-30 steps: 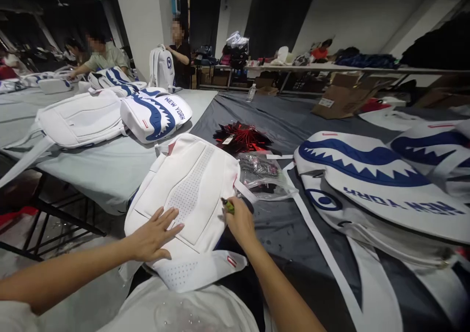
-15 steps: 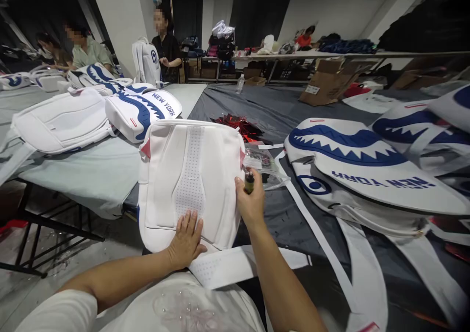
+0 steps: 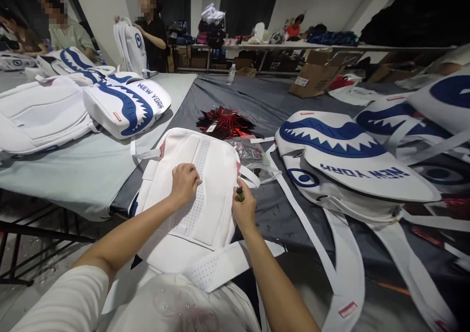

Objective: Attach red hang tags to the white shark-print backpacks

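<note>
A white backpack [image 3: 216,195] lies in front of me with its padded back panel up and a dotted mesh strip down the middle. My left hand [image 3: 185,182] rests on this panel with its fingers curled in; anything inside them is hidden. At the bag's right edge, my right hand [image 3: 245,207] is closed around a small olive object with a black end [image 3: 240,193], its exact kind unclear. A wide white shoulder strap [image 3: 227,268] with a dotted patch crosses the near end of the bag, by my lap.
On the right lies a white backpack with a blue toothed mouth [image 3: 338,141], its straps trailing toward me. More such bags [image 3: 127,104] sit on the left table. Beyond my bag are a red-and-black bunch of tags [image 3: 227,122] and a plastic bag [image 3: 251,153]. Co-workers stand behind.
My left hand has gone from lying flat low on the panel to curled fingers higher up. The backpack now lies flatter and farther down in view. The right hand keeps its small object.
</note>
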`<state>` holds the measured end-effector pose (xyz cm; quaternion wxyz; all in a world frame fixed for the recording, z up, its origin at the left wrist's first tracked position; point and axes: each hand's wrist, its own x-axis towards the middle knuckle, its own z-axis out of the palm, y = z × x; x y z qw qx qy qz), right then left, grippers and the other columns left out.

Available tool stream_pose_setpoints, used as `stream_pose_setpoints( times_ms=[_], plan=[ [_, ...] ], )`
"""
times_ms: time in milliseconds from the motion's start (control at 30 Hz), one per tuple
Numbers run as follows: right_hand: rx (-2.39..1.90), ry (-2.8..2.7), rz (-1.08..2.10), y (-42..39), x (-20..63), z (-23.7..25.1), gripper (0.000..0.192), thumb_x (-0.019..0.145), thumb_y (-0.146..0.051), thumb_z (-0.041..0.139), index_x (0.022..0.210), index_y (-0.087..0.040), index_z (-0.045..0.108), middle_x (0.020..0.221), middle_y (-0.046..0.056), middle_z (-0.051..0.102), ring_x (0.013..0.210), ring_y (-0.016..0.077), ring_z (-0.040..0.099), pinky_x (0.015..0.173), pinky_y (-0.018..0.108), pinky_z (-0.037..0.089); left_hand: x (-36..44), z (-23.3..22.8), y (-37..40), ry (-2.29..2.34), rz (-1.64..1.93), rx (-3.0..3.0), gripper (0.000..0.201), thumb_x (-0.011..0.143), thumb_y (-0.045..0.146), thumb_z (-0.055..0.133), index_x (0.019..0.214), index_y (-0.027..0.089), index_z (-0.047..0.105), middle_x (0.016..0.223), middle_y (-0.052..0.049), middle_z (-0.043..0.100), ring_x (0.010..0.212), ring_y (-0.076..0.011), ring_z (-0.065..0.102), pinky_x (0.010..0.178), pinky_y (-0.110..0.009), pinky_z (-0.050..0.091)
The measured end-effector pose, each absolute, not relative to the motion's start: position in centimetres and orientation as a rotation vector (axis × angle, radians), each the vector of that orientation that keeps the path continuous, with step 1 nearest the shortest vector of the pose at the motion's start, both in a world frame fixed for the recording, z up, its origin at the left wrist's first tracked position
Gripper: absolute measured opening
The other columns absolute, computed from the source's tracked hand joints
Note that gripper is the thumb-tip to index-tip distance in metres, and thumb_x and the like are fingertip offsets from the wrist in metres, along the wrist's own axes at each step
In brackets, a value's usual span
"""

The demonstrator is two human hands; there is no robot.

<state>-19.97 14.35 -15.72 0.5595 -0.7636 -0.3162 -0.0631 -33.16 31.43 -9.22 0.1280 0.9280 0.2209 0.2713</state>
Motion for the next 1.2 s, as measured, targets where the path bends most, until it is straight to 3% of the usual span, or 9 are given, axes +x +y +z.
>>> stream_pose_setpoints(
  times_ms=[267,367,433,500,567,733,900,1033,1200],
  plan=[
    [-1.832,-0.728,-0.186,14.0,-19.8,-16.4,0.041,0.087,-0.021,0.051,0.125,-0.017,0.065,0.122,0.013,0.071,0.115,0.0268,0.065,0.101,0.046,0.050,-40.1,-6.0,35.9,0.799,1.149,1.981,0.019,0.092,0.038,0.057,0.095,0.020,0.053,0.078,0.001,0.061,0.074,-0.0146,0.063,0.071,-0.030,0.052],
    [-1.811,-0.736,-0.220,14.2,-20.3,-16.0,0.036,0.092,-0.025,0.050,0.124,-0.017,0.065,0.121,0.013,0.071,0.113,0.0267,0.066,0.099,0.045,0.052,-45.1,-4.0,37.4,1.138,1.419,2.151,0.045,0.086,0.039,0.068,0.123,0.020,0.051,0.096,-0.008,0.069,0.106,-0.0297,0.065,0.095,-0.052,0.050],
    [-1.801,-0.747,-0.248,14.4,-21.0,-15.2,0.035,0.095,-0.027,0.049,0.125,-0.017,0.064,0.120,0.013,0.072,0.111,0.0261,0.068,0.097,0.043,0.054,-46.4,-3.3,37.0,1.143,1.378,2.524,0.047,0.088,0.035,0.066,0.131,0.021,0.053,0.133,-0.018,0.060,0.139,-0.0407,0.042,0.112,-0.068,0.030],
    [-1.785,-0.782,-0.300,14.6,-22.1,-14.0,0.035,0.097,-0.028,0.049,0.128,-0.018,0.062,0.120,0.013,0.072,0.109,0.0257,0.069,0.096,0.042,0.055,-45.7,-3.0,35.6,0.758,1.201,2.858,0.040,0.092,0.028,0.059,0.132,0.023,0.055,0.151,-0.017,0.046,0.147,-0.0395,0.031,0.116,-0.066,0.024],
    [-1.732,-0.851,-0.372,14.8,-23.3,-12.6,0.035,0.098,-0.028,0.050,0.130,-0.018,0.061,0.119,0.012,0.072,0.107,0.0250,0.070,0.096,0.041,0.056,-43.0,-2.7,33.7,0.198,0.990,3.021,0.038,0.096,0.019,0.050,0.133,0.025,0.054,0.150,-0.013,0.049,0.144,-0.0310,0.040,0.117,-0.056,0.032],
    [-1.603,-0.966,-0.446,15.4,-25.8,-10.7,0.037,0.097,-0.023,0.053,0.134,-0.022,0.056,0.121,0.009,0.071,0.108,0.0231,0.070,0.096,0.038,0.057,-34.5,0.3,31.3,-0.440,0.687,3.223,0.031,0.102,0.036,0.042,0.106,0.019,0.067,0.114,-0.010,0.070,0.117,-0.0258,0.059,0.110,-0.048,0.036],
    [-1.618,-0.929,-0.317,16.5,-26.3,-11.7,0.038,0.099,-0.027,0.048,0.136,-0.020,0.053,0.125,0.013,0.069,0.113,0.0235,0.068,0.096,0.039,0.057,-31.8,1.2,32.5,-0.549,0.314,3.242,0.047,0.100,0.048,0.044,0.074,0.016,0.067,0.071,-0.008,0.064,0.074,-0.0204,0.056,0.083,-0.042,0.041],
    [-1.638,-0.891,-0.295,17.5,-25.8,-12.5,0.035,0.099,-0.029,0.049,0.131,-0.019,0.056,0.122,0.014,0.070,0.113,0.0241,0.068,0.097,0.040,0.055,-31.5,0.2,34.7,-0.562,0.382,3.187,0.045,0.099,0.053,0.044,0.080,0.019,0.068,0.088,-0.006,0.065,0.090,-0.0208,0.054,0.101,-0.044,0.037],
    [-1.663,-0.922,-0.165,18.6,-24.8,-12.3,0.036,0.100,-0.030,0.046,0.133,-0.020,0.056,0.123,0.013,0.070,0.114,0.0241,0.068,0.097,0.039,0.055,-29.0,-0.3,39.1,-0.356,0.590,3.191,0.045,0.096,0.055,0.048,0.071,0.022,0.063,0.105,-0.004,0.062,0.123,-0.0242,0.047,0.123,-0.054,0.015]
  ],
)
